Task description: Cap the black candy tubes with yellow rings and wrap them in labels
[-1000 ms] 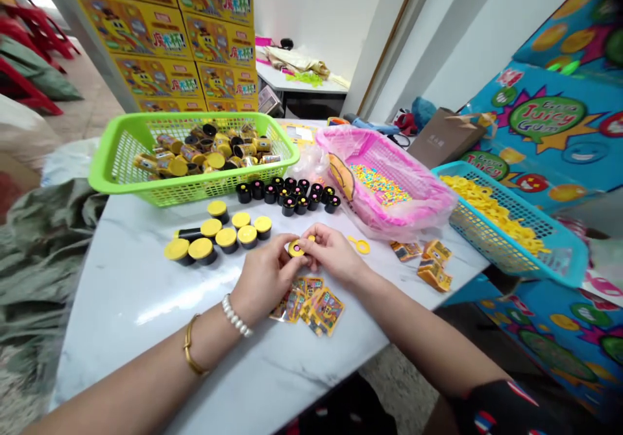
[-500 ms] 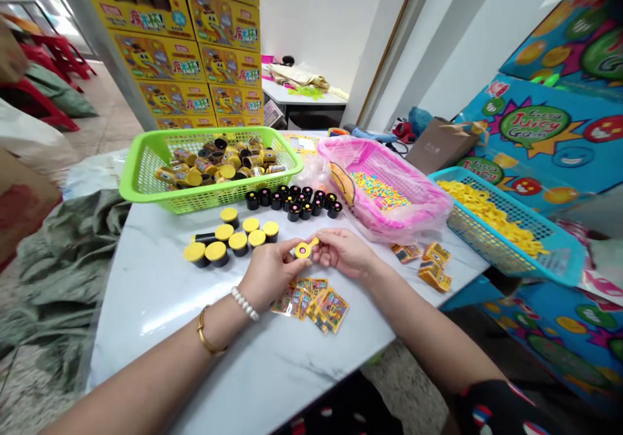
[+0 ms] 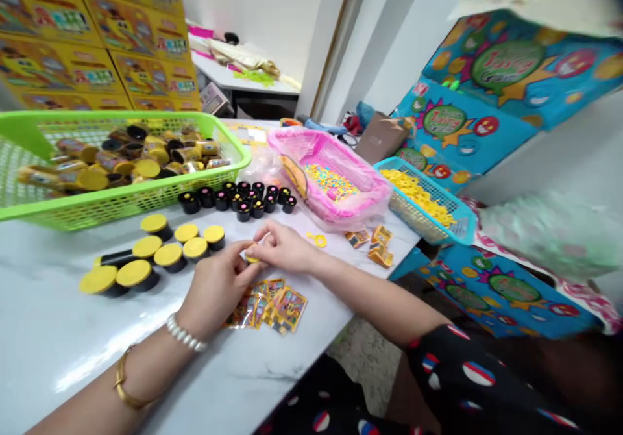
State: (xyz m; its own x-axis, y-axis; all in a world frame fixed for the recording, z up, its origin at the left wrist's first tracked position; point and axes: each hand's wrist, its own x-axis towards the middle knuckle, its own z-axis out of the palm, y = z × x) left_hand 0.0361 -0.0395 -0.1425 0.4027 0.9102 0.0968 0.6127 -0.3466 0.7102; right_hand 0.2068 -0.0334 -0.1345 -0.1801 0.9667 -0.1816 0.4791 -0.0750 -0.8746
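Observation:
My left hand (image 3: 217,279), wearing a pearl bracelet and a gold bangle, is closed around a small cup with a yellow top (image 3: 252,255). My right hand (image 3: 287,247) meets it there, fingers pressed on that yellow top. Most of the cup is hidden by the fingers. On the table just right of my right hand lies a yellow ring piece (image 3: 318,239). Below the hands is a fan of printed orange packets (image 3: 287,308). Black cups with yellow lids (image 3: 170,258) stand to the left. Beyond the hands are several black cups (image 3: 244,211) with small pink or yellow pieces on them.
A green basket (image 3: 121,208) of wrapped cups stands at back left. Right of it are a pink basket (image 3: 365,195) of coloured beads and a blue basket (image 3: 462,227) of yellow rings. More folded orange packets (image 3: 381,250) lie near the table's right edge. Printed boxes (image 3: 452,123) are stacked behind.
The view has swung to the right. A yellow ring piece with a handle was between my fingers; now a yellow-topped cup is there, and a ring piece lies beside my right hand.

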